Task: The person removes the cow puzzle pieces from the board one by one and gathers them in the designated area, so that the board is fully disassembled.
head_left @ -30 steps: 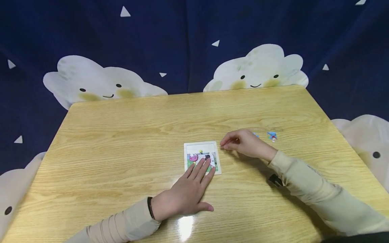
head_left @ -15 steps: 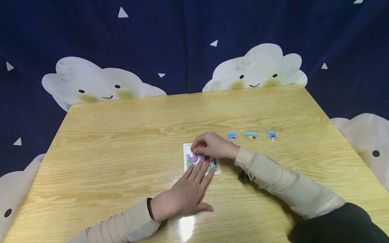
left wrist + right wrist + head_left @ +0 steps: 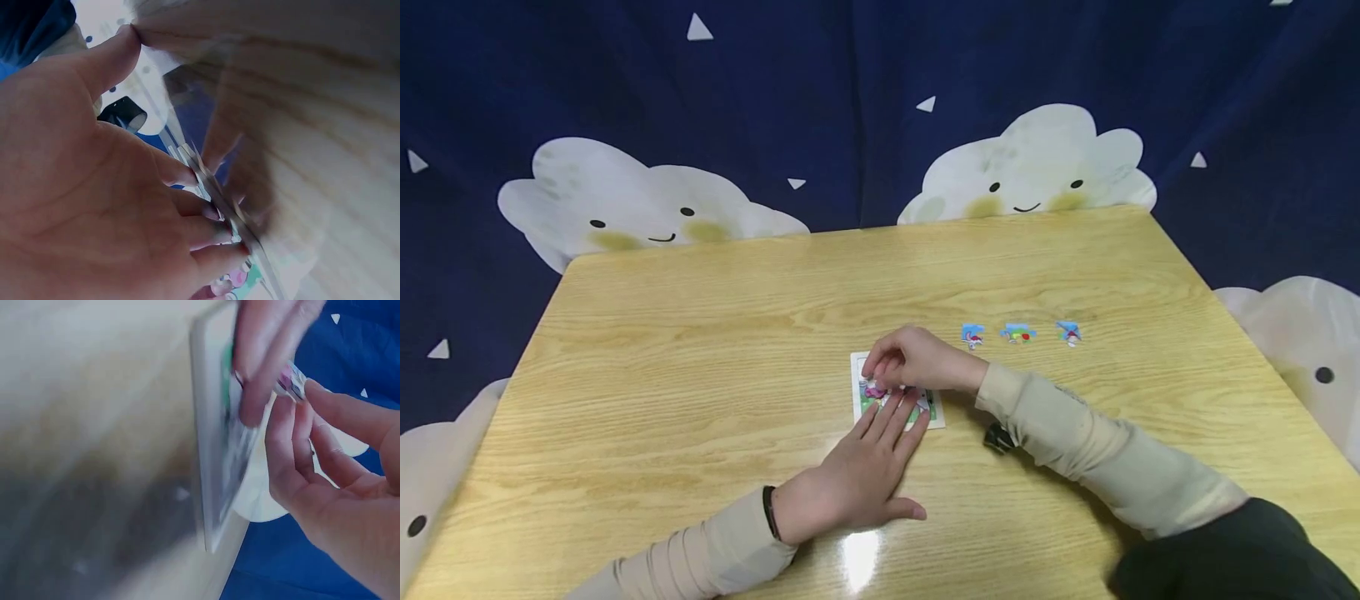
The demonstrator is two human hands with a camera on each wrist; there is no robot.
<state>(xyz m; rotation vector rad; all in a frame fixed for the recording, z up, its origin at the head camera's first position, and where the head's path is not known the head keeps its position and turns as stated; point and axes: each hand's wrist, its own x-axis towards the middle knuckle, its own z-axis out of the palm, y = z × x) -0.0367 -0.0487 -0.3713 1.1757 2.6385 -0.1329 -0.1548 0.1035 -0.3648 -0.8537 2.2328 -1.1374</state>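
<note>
Here the right hand [image 3: 917, 360] pinches a flat puzzle piece [image 3: 290, 381].

I read this as a staged recording corner, not a lived-in room. A plain wood-grain table [image 3: 700, 333] stands alone, closed in on the far side and both flanks by a draped navy backdrop cloth [image 3: 820, 92] printed with smiling white clouds [image 3: 1037, 171] and small triangles. No other furniture in view.
</note>
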